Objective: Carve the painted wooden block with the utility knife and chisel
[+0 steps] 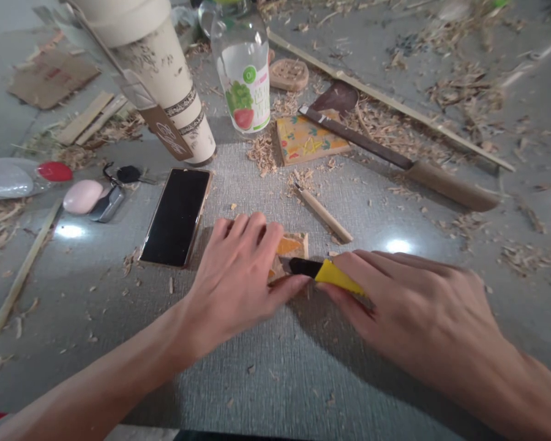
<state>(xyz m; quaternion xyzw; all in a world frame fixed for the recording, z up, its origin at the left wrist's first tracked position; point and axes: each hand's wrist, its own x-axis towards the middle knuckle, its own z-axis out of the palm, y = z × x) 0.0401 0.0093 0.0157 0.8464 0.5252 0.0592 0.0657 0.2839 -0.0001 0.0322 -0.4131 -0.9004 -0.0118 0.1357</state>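
Note:
My left hand (236, 278) lies flat with fingers pressed down on a small wooden block (292, 245) painted orange on top, holding it against the grey mat (266, 367). My right hand (413, 306) grips a yellow and black utility knife (324, 271), whose tip touches the near edge of the block beside my left thumb. A wooden pencil-like stick (325, 214) lies just beyond the block.
A black phone (177, 215) lies left of my hands. Behind stand a paper cup (165, 79) and a plastic bottle (244, 67). A painted wooden tile (308, 139), a long-handled blade (395, 158), a bamboo strip (386, 98) and wood shavings (262, 153) lie at the back right.

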